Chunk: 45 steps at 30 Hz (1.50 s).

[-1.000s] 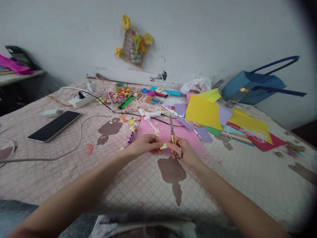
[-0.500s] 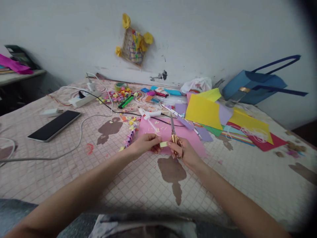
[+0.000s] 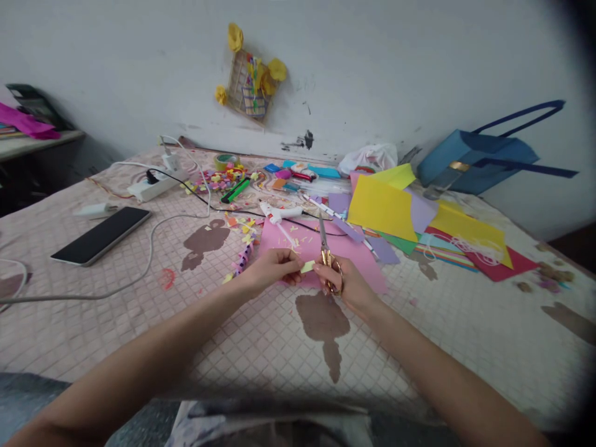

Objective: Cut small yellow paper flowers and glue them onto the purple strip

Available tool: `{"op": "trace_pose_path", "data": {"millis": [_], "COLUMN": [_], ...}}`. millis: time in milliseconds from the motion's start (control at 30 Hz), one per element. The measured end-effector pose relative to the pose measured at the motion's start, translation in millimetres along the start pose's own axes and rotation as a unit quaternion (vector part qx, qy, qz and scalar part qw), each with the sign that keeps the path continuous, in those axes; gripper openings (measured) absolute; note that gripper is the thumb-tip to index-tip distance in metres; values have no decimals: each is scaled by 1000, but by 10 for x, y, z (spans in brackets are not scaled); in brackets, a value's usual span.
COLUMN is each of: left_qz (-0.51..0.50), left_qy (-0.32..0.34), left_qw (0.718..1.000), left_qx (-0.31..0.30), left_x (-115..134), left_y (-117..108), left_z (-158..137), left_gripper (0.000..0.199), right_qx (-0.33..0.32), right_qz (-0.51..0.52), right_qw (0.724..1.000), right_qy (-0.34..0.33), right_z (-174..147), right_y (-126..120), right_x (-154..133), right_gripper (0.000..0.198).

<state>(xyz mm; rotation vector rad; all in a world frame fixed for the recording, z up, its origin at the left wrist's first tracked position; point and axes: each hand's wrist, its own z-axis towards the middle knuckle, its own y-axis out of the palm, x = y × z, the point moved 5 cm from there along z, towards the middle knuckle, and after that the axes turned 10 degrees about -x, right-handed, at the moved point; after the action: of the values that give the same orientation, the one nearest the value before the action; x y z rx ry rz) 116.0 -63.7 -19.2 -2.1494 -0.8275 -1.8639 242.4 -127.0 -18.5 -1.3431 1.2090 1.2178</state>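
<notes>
Between my two hands is a small pale yellow strip of paper [image 3: 307, 267]. My left hand [image 3: 282, 267] pinches its left end between thumb and fingers. My right hand [image 3: 342, 279] is closed around the gold handles of a pair of scissors [image 3: 324, 242], whose blades point away from me. The right thumb and fingertip also touch the strip's right end. Both hands are over the near edge of a pink paper sheet [image 3: 344, 248], which bears small pale paper scraps. A white glue gun [image 3: 279, 213] lies on the sheet's far edge.
A phone [image 3: 102, 234], power strip [image 3: 156, 186] and cables lie left. Behind are paper cutouts [image 3: 221, 180], a green cutter [image 3: 235, 190] and tape [image 3: 226, 161]. To the right are yellow sheets [image 3: 384, 208], red paper [image 3: 498, 267] and a blue bag [image 3: 475, 161].
The yellow strip has tilted, its right end now higher. My hands have barely shifted, and the scissors stay in my right hand.
</notes>
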Motion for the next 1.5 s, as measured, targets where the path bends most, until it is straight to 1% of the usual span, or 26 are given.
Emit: {"op": "trace_pose_path", "data": {"millis": [133, 267, 333, 500, 733, 867, 933, 1033, 1133, 1233, 1367, 1433, 1500], "left_qz": [-13, 1, 4, 7, -22, -49, -38, 15, 41, 16, -10, -36, -85], "left_qy": [14, 39, 35, -5, -6, 7, 15, 30, 45, 53, 37, 31, 32], "left_qw": [1000, 999, 999, 1000, 1000, 999, 999, 999, 998, 998, 999, 999, 995], "left_qx": [15, 22, 16, -18, -13, 6, 10, -1, -4, 5, 0, 13, 31], "left_x": [21, 58, 56, 10, -10, -21, -11, 24, 49, 41, -1, -9, 0], "left_y": [-10, -14, -8, 27, 24, -18, -34, -28, -20, -22, -16, -40, -81], "left_z": [-5, -11, -9, -6, -8, 6, 9, 8, 5, 2, 5, 9, 12], "left_gripper": [21, 21, 23, 27, 30, 29, 27, 25, 23, 24, 25, 24, 23], "right_qx": [9, 12, 13, 9, 10, -4, -9, -4, -10, 1, 29, 18, -5], "right_qz": [5, 13, 14, 11, 42, 39, 25, 5, -10, -12, 11, 19, 37], "right_qw": [1000, 1000, 1000, 1000, 999, 999, 1000, 1000, 1000, 1000, 999, 999, 999], "right_qy": [-4, -11, -10, -19, -14, 0, -1, -5, 8, 14, -13, -18, -13], "right_z": [1, 0, -1, -7, -10, -15, -14, -6, 3, -3, -24, -28, -30], "right_y": [-8, -17, -18, -12, -19, 5, 9, -14, -24, -18, 10, 44, 80], "right_x": [-9, -22, -20, -41, -25, -17, -30, -48, -35, -19, -18, -10, 2], "right_gripper": [23, 24, 24, 26, 16, 17, 21, 27, 24, 21, 23, 23, 25]}}
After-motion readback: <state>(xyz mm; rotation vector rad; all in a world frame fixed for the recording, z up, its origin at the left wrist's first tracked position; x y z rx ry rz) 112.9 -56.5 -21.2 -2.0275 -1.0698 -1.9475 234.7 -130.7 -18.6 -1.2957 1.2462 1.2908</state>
